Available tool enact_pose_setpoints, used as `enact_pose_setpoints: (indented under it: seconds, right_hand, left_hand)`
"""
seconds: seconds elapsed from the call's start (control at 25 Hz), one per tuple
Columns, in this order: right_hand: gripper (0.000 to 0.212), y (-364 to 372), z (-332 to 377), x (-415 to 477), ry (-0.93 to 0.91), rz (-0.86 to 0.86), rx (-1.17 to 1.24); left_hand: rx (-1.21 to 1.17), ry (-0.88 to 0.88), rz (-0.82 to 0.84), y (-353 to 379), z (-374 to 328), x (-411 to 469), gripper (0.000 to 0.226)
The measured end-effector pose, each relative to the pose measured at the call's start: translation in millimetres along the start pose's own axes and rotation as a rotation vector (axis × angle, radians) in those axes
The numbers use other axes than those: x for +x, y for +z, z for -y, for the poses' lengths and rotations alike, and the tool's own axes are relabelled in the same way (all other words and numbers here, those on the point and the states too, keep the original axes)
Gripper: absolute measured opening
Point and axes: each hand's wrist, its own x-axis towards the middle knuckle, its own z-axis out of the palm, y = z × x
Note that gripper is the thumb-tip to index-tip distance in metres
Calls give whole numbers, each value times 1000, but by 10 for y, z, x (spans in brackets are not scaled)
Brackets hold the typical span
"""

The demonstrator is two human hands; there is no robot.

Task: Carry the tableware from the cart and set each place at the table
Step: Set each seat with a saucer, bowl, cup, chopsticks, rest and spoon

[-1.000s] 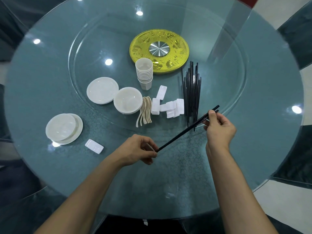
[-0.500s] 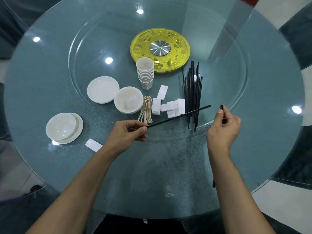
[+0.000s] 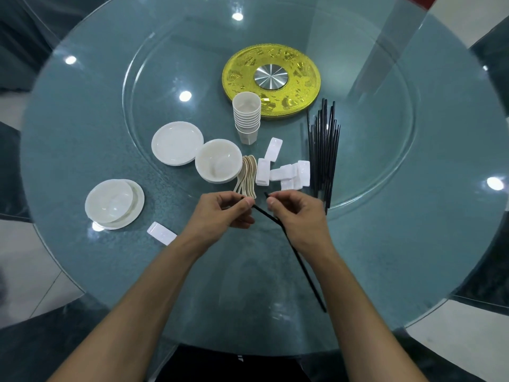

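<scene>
A round glass worktop fills the view, with a clear turntable set into its middle and a gold disc at the hub. On the turntable lie a white plate stack, a bowl stack touching it, a cup stack, a loose bundle of black chopsticks, spoons and a heap of white rests. At the near left, a bowl on a plate sits beside a lone rest. The left hand and right hand meet above the near edge, fingers curled narrow and pinching the held chopsticks, which slant down along the right forearm
</scene>
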Motion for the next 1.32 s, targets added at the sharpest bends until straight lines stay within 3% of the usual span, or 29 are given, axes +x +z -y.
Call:
enact_pose_setpoints:
  seconds: [0.16, 0.64, 0.88, 1.32]
  right_hand:
    - [7, 137, -27, -48, 42, 45, 31]
    - [6, 308, -49, -63, 206, 167, 187]
    - [13, 501, -69, -51, 235, 259, 139]
    - [14, 1350, -193, 19, 340, 185, 224]
  left_hand:
    - [3, -23, -30, 19, 18, -14, 23]
    - [25, -21, -127, -83, 72, -57, 15]
    - [12, -75, -172, -243, 152, -132, 18]
    - [111, -129, -226, -876, 610, -483, 5]
